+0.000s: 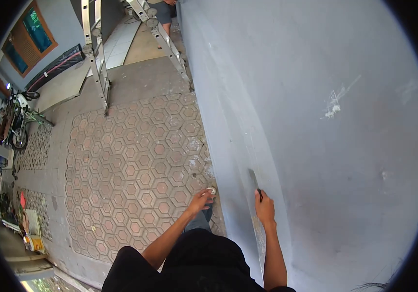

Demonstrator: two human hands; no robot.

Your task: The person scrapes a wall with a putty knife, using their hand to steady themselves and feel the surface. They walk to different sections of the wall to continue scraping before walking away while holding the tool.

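Black shirt: bottom centre of the head view, nearest the lens, with a bare forearm reaching out on either side.
Right hand: lower half, right of centre; its grip is closed around a scraper.
Scraper: near the middle of the frame, pointing toward the top along the grey wall; whether its edge presses on the surface, I cannot tell.
Left hand: lower centre, fingers curled about a small pale round thing, too small to identify.
Pale streaks: run from upper centre down past the scraper.
White scuff: upper right, well apart from the scraper.
Ladder: upper left to upper centre, on the ground beyond the paving.
Blade work: judged from this pose, it calls for a low, steady angle, even pressure across the full edge and long overlapping strokes; a tilted corner could gouge the wall or leave ridges.
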